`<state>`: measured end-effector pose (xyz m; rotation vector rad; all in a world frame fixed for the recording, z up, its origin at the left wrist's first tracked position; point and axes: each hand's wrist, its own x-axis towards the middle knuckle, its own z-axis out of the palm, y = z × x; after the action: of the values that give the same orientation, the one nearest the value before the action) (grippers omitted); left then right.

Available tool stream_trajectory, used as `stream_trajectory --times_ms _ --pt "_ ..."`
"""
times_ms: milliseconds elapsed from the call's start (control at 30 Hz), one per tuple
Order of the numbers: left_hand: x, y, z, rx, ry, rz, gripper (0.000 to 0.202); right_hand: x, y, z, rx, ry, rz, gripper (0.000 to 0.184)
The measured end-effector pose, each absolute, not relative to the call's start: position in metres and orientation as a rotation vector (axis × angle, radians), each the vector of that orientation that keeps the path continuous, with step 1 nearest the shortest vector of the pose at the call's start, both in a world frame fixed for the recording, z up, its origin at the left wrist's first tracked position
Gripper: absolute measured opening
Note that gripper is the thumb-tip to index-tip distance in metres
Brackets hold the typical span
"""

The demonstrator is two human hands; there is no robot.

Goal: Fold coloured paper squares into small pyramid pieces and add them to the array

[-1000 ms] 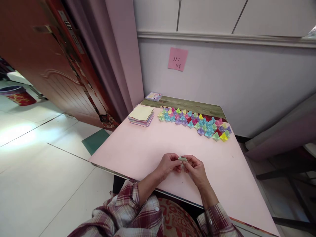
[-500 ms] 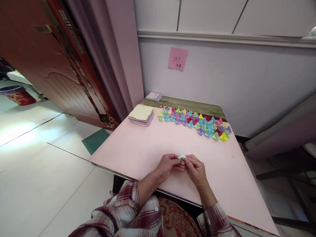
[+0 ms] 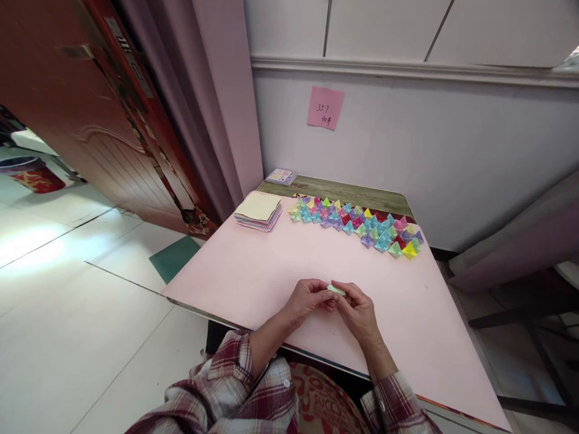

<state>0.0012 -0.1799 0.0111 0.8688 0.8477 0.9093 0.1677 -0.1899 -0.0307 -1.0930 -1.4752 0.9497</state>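
Note:
My left hand point(image 3: 310, 301) and my right hand point(image 3: 358, 311) meet over the near part of a pink table point(image 3: 253, 271). Both pinch a small pale green folded paper piece point(image 3: 335, 290) between their fingertips, just above the tabletop. Many finished folded paper shapes point(image 3: 357, 225) in several colours lie in rows at the far side of the table. A stack of square coloured paper sheets point(image 3: 259, 211) sits at the far left corner.
A small printed paper pack point(image 3: 281, 176) lies on the wooden strip by the wall. A pink sticky note point(image 3: 325, 108) hangs on the wall. A red-brown door point(image 3: 90, 120) and a curtain point(image 3: 217, 108) stand to the left, with tiled floor below.
The green paper piece has been turned and flattened between my fingertips; half a second ago it stood up as a small point. My hands stay in the same spot.

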Motion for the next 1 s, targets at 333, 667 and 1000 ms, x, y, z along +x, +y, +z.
stream_trajectory --times_ms 333,667,1000 --pt "0.0044 -0.1807 0.0069 0.893 0.918 0.994 0.038 0.1675 -0.1903 -0.0321 -1.138 -1.367 1.140 0.022" --pt "0.0004 -0.1806 0.0134 1.390 1.101 1.024 0.016 0.1660 -0.1925 -0.0350 -1.231 -1.338 1.156 0.027" --pt "0.0058 -0.1822 0.0102 1.407 1.079 0.997 0.016 0.1690 -0.1932 -0.0329 -1.255 -1.393 1.088 0.029"
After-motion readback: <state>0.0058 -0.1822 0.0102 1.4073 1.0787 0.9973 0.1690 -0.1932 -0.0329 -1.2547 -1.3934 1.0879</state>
